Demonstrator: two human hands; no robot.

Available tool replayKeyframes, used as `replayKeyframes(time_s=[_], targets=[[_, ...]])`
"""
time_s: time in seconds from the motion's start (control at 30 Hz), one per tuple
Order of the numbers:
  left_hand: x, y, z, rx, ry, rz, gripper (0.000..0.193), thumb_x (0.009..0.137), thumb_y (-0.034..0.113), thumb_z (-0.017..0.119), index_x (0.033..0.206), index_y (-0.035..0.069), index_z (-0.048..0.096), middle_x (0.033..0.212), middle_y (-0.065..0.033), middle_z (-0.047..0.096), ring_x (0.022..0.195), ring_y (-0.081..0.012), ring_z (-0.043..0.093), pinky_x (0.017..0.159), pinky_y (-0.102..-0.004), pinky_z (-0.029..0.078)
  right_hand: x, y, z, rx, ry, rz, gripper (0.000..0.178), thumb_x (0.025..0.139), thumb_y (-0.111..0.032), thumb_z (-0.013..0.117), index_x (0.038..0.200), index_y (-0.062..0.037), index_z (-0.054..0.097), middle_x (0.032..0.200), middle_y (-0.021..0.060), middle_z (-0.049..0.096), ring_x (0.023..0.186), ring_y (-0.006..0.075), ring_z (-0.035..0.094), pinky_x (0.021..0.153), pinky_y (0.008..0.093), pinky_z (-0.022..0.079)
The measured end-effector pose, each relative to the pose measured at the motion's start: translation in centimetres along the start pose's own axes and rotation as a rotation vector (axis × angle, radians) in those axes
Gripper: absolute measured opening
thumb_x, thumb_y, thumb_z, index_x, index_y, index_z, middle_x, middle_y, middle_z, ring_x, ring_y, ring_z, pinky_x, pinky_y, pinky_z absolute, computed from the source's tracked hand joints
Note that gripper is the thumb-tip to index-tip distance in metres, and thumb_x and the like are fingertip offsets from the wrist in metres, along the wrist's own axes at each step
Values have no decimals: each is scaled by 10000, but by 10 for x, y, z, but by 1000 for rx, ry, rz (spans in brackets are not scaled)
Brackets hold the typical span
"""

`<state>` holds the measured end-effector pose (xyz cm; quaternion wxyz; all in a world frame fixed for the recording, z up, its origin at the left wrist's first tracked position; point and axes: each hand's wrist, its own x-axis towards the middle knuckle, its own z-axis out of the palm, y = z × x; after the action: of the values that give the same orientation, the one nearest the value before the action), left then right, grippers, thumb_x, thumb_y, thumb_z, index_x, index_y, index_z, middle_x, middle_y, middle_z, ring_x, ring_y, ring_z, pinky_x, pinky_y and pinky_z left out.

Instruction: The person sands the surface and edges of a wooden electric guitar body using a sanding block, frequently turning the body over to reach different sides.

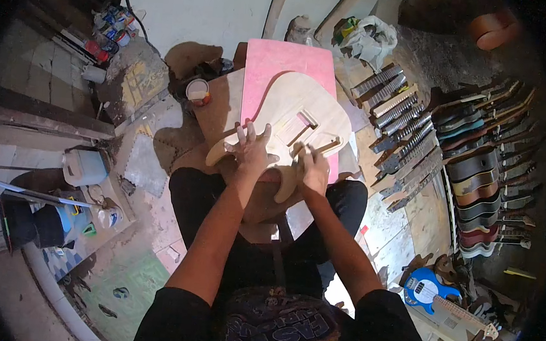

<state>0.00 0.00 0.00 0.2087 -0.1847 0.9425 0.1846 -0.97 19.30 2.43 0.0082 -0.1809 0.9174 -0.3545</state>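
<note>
A pale, unpainted wooden electric guitar body (303,96) lies flat in front of me, with cut-out cavities near its middle and horns toward me. Under it is a pink board (281,54). My left hand (253,151) rests on the near left part of the body, palm down, fingers spread. My right hand (312,168) is on the near right part, beside the cavities, fingers bent and closed against the wood. Whatever it may hold is hidden beneath the fingers.
Several guitar necks (408,132) lie in a row at the right, near a rack of guitars (474,184). A blue bass guitar (426,289) lies at the lower right. A small tub (198,92) stands left of the pink board; a plastic jerrycan (86,167) sits farther left.
</note>
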Motion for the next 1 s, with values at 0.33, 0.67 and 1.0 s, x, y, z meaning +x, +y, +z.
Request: replayKeyframes(time_s=[0.33, 0.67, 1.0], targets=[[-6, 4, -8, 26, -23, -18, 1093, 758, 591, 828, 1637, 393, 209, 1735, -148, 42, 1583, -428, 18, 1057, -876, 201, -18, 2, 7, -266, -96, 28, 452, 834, -129, 685, 1284, -110, 639, 1329, 174, 609, 1161, 397, 574, 976, 510, 473], [0, 10, 5, 5, 5, 13, 1117, 747, 572, 844, 1643, 382, 204, 1730, -173, 50, 1572, -472, 2, 1073, -870, 170, -19, 37, 20, -183, 56, -14, 409, 865, -112, 653, 1273, -102, 639, 1281, 191, 606, 1122, 411, 568, 941, 522, 470], [-3, 11, -4, -17, -29, 13, 1147, 745, 548, 853, 1653, 337, 186, 1716, -234, 30, 1554, -521, -44, 1193, -711, 212, -38, 18, 14, -340, 77, -165, 325, 851, -177, 665, 1158, -70, 676, 1210, 176, 618, 1099, 404, 552, 961, 525, 449]])
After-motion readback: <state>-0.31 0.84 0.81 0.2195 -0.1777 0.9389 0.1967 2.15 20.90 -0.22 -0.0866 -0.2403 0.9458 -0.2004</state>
